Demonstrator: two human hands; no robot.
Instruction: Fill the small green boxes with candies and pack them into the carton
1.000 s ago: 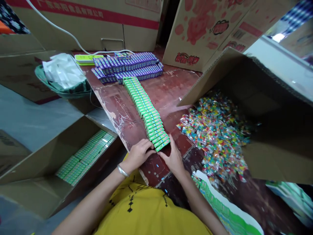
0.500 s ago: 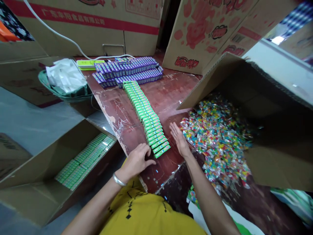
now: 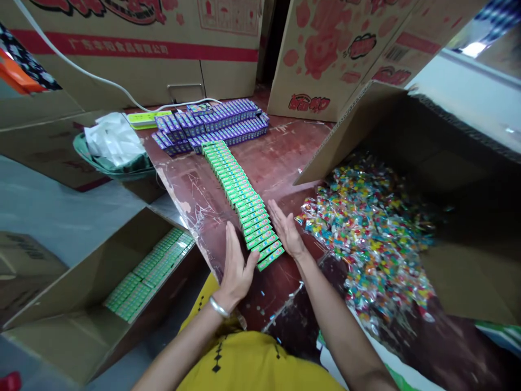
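Note:
A long row of small green boxes (image 3: 240, 190) stands side by side on the dark red table (image 3: 280, 157). At the near end of the row, my left hand (image 3: 238, 266) is on the left side with its fingers stretched out and thumb apart, by the last boxes. My right hand (image 3: 285, 228) lies along the right side of the row, fingers straight, palm turned to the boxes. Neither hand is wrapped round anything. Whether the palms touch the boxes I cannot tell. Several purple boxes (image 3: 228, 122) are stacked in rows at the far end.
A heap of colourful wrapped candies (image 3: 366, 228) spills from a cardboard box (image 3: 459, 277) on the right. Lower left, an open carton (image 3: 61, 336) holds rows of green boxes. A green basket (image 3: 118, 172) with white packets and a yellow-green power strip (image 3: 140, 120) are at the left edge.
My left hand has opened out, its fingers now straight along the row's left side. My right hand has come in closer to the row from the right.

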